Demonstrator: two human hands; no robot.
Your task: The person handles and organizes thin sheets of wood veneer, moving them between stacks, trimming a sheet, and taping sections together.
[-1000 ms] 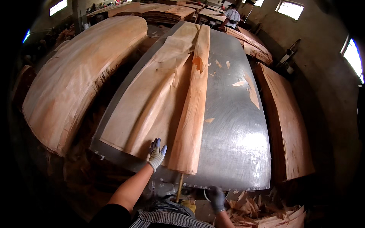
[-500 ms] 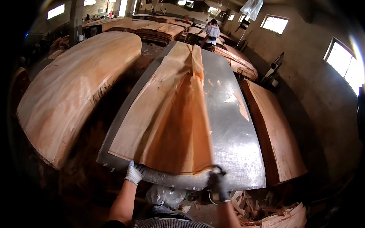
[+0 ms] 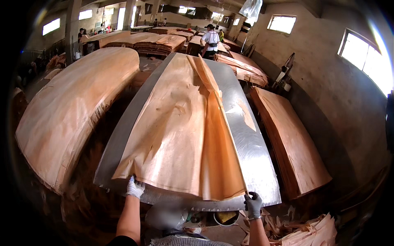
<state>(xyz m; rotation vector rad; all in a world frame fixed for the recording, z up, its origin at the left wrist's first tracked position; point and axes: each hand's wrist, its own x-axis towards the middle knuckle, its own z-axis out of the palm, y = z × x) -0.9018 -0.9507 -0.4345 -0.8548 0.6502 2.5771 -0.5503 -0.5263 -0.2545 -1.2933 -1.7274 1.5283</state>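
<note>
A large, thin sheet of wood veneer (image 3: 172, 135) lies wavy across a grey metal-topped table (image 3: 262, 176). Its right part rises in an orange, shaded fold (image 3: 219, 160) that runs from the near edge toward the far end. My left hand (image 3: 135, 187), in a white glove, is closed on the sheet's near edge close to its left corner, where the veneer puckers. At the near right corner, my right hand (image 3: 253, 205) in a grey glove pinches the veneer's edge. Part of its fingers is dark and hard to make out.
Tall veneer stacks stand left (image 3: 78, 106) and right (image 3: 293, 143) of the table. Veneer scraps (image 3: 303, 231) and a round container (image 3: 225, 218) sit below its near edge. A torn piece (image 3: 246, 117) lies on the metal. Farther off, a person (image 3: 211, 40) stands among more stacks.
My right hand has moved right and nearer with the veneer's edge, spreading the sheet wider. The shaded fold has narrowed and shifted right. My left hand stays at the near left edge.
</note>
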